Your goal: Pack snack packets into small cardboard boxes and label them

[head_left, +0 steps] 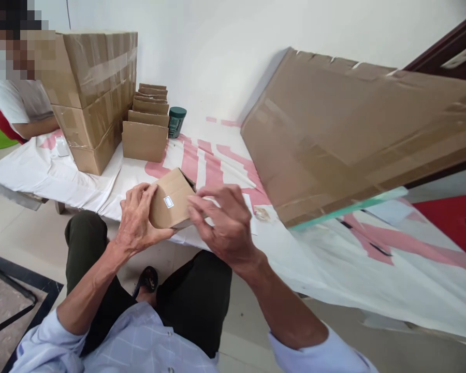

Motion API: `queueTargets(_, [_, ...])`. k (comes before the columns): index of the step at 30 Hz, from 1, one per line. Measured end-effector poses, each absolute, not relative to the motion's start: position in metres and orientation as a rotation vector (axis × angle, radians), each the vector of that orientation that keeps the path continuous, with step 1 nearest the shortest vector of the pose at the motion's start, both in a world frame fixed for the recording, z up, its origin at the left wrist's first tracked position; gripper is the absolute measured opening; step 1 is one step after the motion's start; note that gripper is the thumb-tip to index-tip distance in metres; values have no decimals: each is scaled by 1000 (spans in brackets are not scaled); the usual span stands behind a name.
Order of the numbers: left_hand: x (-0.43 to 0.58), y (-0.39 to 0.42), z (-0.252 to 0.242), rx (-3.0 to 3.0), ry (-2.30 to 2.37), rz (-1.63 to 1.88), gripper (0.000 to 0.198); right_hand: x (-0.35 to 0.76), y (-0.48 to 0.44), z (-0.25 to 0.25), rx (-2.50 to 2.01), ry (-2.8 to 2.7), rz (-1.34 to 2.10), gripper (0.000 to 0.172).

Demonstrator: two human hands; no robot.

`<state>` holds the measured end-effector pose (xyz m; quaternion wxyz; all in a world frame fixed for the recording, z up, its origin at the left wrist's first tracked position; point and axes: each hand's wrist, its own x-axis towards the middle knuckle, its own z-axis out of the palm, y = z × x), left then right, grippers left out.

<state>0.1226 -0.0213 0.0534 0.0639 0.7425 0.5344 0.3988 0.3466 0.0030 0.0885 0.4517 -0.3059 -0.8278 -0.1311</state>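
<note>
A small brown cardboard box (173,189) is held tilted over the near edge of the table, with a small blue-bordered white label (168,201) on its upper face. My left hand (135,217) grips the box's left side, thumb along the lower edge and fingers over the far side. A dark gap shows at the box's upper right end. My right hand (225,220) is at the right end of the box, its fingers bent and drawn together, slightly blurred. Whatever lies between those fingertips, if anything, cannot be made out.
Large taped cartons (95,93) are stacked at the left, beside a row of small cardboard boxes (145,141) and a dark green tub (176,122). A big cardboard sheet (357,140) leans at the right above a glass pane (349,208). A person (27,103) sits behind the cartons.
</note>
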Motion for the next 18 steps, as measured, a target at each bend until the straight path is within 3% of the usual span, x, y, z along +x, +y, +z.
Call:
queueTargets(10, [149, -26, 59, 2268, 1723, 1181, 105, 339, 18, 105, -741, -2336, -631, 18])
queueTargets(18, [153, -29, 60, 2269, 1712, 1192, 102, 341, 14, 107, -714, -2362, -652, 19])
